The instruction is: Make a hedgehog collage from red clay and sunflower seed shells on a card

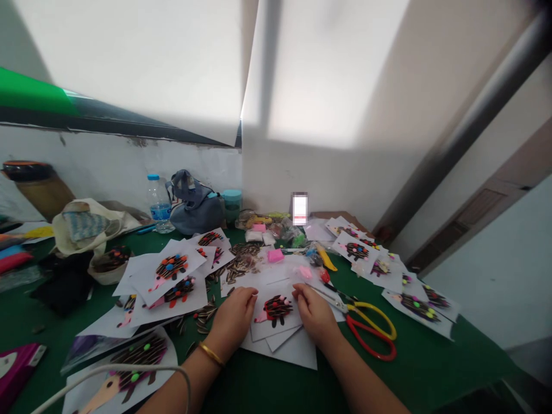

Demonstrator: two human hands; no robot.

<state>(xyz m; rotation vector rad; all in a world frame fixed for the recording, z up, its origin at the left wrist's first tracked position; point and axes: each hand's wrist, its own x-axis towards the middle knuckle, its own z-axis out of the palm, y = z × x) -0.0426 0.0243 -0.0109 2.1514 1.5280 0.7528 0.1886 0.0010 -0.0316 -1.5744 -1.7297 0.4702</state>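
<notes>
In front of me lies a small white card (264,330) bearing a hedgehog picture (278,310) with a red clay body, dark seed spines and pink dots. My left hand (233,315), with a gold bangle at its wrist, curls its fingers on the card's left edge. On the opposite edge my right hand (314,313) is closed likewise, thumb and fingertips together. Parts of both side edges are hidden behind the fingers. Other white sheets (297,352) lie underneath. To the right, scissors (371,328) with one yellow and one red handle rest close to my right hand.
Finished hedgehog cards (170,270) are piled at left, others (382,267) at right. Loose sunflower seeds (244,259) and pink clay (275,255) lie behind the hands. A water bottle (159,207) and blue bag (196,207) stand by the wall. A pale cable (129,367) crosses front left.
</notes>
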